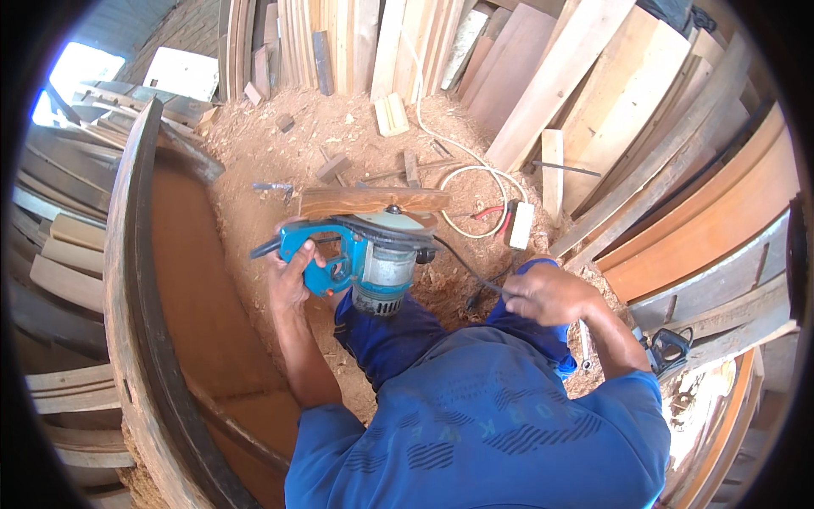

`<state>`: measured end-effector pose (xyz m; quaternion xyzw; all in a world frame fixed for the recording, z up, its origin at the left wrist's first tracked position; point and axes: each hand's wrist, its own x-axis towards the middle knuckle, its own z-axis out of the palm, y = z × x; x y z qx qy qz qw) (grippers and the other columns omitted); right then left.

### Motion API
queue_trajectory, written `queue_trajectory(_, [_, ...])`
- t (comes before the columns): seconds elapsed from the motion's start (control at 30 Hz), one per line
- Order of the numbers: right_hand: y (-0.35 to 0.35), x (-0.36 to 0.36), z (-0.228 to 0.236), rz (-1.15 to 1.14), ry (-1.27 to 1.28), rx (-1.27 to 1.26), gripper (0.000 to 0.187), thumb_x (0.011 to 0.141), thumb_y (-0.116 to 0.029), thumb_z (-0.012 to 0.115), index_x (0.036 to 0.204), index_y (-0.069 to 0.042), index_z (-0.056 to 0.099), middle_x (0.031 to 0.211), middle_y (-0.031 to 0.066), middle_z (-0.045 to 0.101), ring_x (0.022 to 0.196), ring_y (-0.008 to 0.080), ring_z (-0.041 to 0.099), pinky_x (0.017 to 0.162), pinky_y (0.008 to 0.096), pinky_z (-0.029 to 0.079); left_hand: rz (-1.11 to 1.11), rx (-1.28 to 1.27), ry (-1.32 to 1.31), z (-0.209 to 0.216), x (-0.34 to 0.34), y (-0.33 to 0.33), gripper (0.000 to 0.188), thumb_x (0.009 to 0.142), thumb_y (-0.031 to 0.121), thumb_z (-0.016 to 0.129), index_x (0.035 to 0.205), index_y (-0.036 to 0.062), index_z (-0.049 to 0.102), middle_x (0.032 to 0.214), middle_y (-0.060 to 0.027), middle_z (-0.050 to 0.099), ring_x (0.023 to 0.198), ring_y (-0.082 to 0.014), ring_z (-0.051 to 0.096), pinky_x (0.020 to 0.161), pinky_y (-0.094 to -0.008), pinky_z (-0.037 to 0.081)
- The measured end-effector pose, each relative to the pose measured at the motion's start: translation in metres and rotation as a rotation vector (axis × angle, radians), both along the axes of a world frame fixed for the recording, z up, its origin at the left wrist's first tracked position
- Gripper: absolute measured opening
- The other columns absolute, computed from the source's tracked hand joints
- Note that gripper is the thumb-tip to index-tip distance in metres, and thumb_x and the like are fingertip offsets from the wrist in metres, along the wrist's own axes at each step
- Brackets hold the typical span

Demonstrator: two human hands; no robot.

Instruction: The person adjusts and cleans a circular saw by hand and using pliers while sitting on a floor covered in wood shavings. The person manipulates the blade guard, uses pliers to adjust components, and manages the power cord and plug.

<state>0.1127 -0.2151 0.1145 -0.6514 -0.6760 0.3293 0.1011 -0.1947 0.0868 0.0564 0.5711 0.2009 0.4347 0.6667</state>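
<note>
My left hand [291,276] is wrapped round the handle of a teal circular saw [393,265]. The saw is tipped so its motor hangs toward me, above my lap. Part of its round disc [397,222] shows under the base plate, with a dark nut at the middle. A brown wooden block [373,201] lies against the saw's far side. Over my right knee, my right hand [551,293] is closed on a thin dark length [471,270] running toward the saw; whether it is a cord or a rod, I cannot tell. A metal wrench [585,348] lies beside my right forearm.
Wood shavings [339,127] cover the ground. Boards [627,93] lean at the back and right. A large curved wooden piece [127,297] stands close on my left. A pale cable [462,170] loops near a white power strip [522,225] and red-handled pliers [492,214].
</note>
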Motion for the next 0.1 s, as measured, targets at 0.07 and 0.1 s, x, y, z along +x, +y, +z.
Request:
queue_trajectory(0.07, [0.0, -0.015, 0.031, 0.056, -0.079, 0.025, 0.035, 0.094, -0.034, 0.069, 0.107, -0.002, 0.067, 0.086, 0.0251, 0.068, 0.085, 0.0309, 0.07, 0.077, 0.0483, 0.051, 0.027, 0.006, 0.054, 0.004, 0.014, 0.0, 0.053, 0.087, 0.015, 0.077, 0.13, -0.0023, 0.051, 0.079, -0.009, 0.062, 0.065, -0.0181, 0.063, 0.062, -0.0319, 0.054])
queue_trajectory(0.1, [0.003, -0.023, 0.052, 0.118, -0.16, 0.046, 0.038, 0.093, -0.036, 0.071, 0.114, -0.004, 0.066, 0.088, 0.0259, 0.069, 0.087, 0.0311, 0.071, 0.078, 0.0497, 0.051, 0.04, 0.011, 0.082, 0.008, 0.021, 0.0, 0.056, 0.086, 0.018, 0.078, 0.131, -0.0025, 0.051, 0.078, -0.009, 0.062, 0.066, -0.0181, 0.063, 0.062, -0.0324, 0.054])
